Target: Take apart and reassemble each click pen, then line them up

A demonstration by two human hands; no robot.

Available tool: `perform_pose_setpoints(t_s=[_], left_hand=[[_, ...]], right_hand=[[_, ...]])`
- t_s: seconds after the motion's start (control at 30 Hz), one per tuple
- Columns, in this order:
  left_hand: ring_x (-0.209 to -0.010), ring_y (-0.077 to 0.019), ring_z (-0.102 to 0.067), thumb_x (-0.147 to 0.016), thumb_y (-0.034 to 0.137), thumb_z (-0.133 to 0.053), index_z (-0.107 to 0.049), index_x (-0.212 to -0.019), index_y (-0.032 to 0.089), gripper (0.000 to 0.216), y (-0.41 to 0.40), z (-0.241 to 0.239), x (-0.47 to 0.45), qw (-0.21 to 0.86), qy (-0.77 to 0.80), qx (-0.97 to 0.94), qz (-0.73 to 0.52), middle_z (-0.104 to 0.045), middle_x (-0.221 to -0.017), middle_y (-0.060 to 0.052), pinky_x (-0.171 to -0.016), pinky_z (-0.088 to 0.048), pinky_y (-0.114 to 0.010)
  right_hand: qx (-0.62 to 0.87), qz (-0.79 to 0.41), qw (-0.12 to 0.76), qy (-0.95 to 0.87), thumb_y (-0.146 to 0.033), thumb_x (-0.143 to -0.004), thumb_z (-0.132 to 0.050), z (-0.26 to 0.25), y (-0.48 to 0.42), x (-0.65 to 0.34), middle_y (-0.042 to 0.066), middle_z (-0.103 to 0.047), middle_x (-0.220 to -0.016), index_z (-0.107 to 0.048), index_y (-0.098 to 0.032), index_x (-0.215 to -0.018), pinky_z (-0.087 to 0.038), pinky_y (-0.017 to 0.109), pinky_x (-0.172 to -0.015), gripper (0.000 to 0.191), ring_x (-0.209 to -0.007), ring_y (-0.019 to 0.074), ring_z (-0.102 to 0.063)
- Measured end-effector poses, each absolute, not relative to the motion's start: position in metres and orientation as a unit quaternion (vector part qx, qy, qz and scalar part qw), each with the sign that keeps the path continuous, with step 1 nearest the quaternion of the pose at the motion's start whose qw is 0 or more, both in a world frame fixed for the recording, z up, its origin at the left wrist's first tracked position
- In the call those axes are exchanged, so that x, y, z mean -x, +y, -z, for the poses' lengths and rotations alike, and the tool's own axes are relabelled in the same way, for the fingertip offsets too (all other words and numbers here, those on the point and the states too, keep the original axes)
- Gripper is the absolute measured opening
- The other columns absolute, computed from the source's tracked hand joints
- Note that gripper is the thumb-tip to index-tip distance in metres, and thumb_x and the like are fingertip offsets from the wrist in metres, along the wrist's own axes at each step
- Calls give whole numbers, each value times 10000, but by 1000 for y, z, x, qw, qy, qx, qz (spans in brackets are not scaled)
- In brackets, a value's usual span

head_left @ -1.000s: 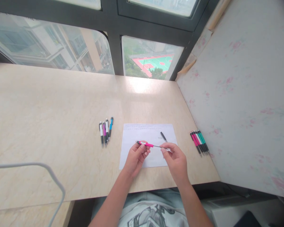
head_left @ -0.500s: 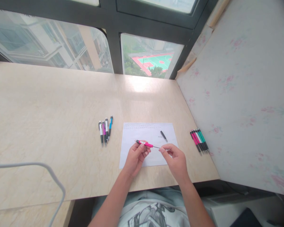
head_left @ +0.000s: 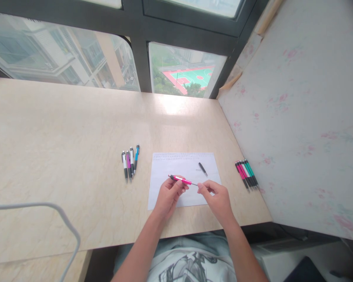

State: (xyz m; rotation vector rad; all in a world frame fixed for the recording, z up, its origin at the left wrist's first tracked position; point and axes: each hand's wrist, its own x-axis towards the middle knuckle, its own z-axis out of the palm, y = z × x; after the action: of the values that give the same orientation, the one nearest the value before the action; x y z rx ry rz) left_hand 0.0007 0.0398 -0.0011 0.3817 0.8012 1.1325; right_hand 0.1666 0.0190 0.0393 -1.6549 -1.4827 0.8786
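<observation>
My left hand is closed around a pink pen barrel, its dark clip end pointing left. A thin pen refill sticks out of the barrel's right end, and my right hand pinches it between thumb and forefinger. Both hands are over a white sheet of paper with faint lines of writing along its top. Just beyond the fingers, a black pen grip section with a pointed tip lies loose on the sheet. Beside it is a small dark mark or part too small to make out.
Left of the paper lie several pens, white, purple and blue. Another row of pens, pink, white and green, rests near the papered wall on the right. A grey cable loops over the table's front left.
The exposed stretch of refill between barrel and right fingertips looks shorter, with the hands closer together. The pink barrel tilts slightly more downward to the right. The other pens stay put.
</observation>
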Motion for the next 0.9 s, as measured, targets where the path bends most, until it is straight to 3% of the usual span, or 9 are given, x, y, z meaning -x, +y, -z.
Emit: perform_pose_setpoints(t_s=[0.17, 0.27, 0.33, 0.43, 0.57, 0.73, 0.9], left_hand=[[-691, -109, -618, -742, 226, -781, -685, -904, 112, 220, 41, 1, 2, 770, 355, -147, -509, -698, -774, -64, -609, -472, -186], [-696, -93, -623, -739, 200, -782, -680, -917, 120, 220, 44, 4, 4, 766, 336, -89, -541, -701, -819, -56, -600, -491, -159], [-699, -86, -627, -730, 178, -787, -677, -911, 127, 218, 45, 5, 6, 762, 319, -54, -561, -698, -820, -46, -594, -499, -142], [-698, -83, -631, -726, 162, -789, -675, -902, 129, 213, 46, 6, 6, 766, 305, -33, -566, -694, -808, -40, -585, -509, -130], [-702, -86, -638, -732, 168, -787, -675, -911, 126, 216, 46, 6, 6, 766, 303, -31, -566, -697, -816, -45, -584, -523, -132], [-719, -92, -645, -728, 176, -791, -674, -918, 130, 228, 46, 8, 6, 763, 309, -37, -567, -703, -835, -50, -593, -532, -140], [-725, -96, -650, -731, 176, -788, -676, -926, 124, 230, 46, 9, 6, 761, 310, -39, -568, -709, -844, -57, -595, -534, -141]], right_hand=[[603, -401, 405, -558, -401, -847, -624, -42, 19, -169, 35, -686, -809, -680, -197, -858, -487, 266, -631, 212, -740, 176, -619], [582, -411, 421, -562, -409, -908, -518, -42, 21, -174, 58, -694, -898, -662, -197, -1013, -489, 272, -603, 277, -703, 165, -605], [616, -349, 411, -574, -386, -934, -452, -39, 28, -177, 60, -693, -854, -668, -194, -978, -473, 278, -593, 293, -652, 162, -590], [689, -194, 280, -639, -313, -885, -510, -30, 43, -180, 59, -699, -786, -692, -211, -957, -440, 294, -614, 221, -657, 187, -611], [720, -82, 93, -682, -228, -854, -544, -16, 64, -176, 90, -721, -799, -656, -226, -1123, -383, 291, -571, 291, -640, 216, -645], [717, -58, 33, -694, -175, -878, -513, -7, 78, -166, 83, -708, -760, -656, -230, -973, -333, 270, -540, 180, -619, 196, -641], [710, -70, 63, -698, -152, -882, -492, -8, 79, -166, 72, -680, -794, -647, -215, -817, -341, 261, -552, 180, -650, 167, -612]])
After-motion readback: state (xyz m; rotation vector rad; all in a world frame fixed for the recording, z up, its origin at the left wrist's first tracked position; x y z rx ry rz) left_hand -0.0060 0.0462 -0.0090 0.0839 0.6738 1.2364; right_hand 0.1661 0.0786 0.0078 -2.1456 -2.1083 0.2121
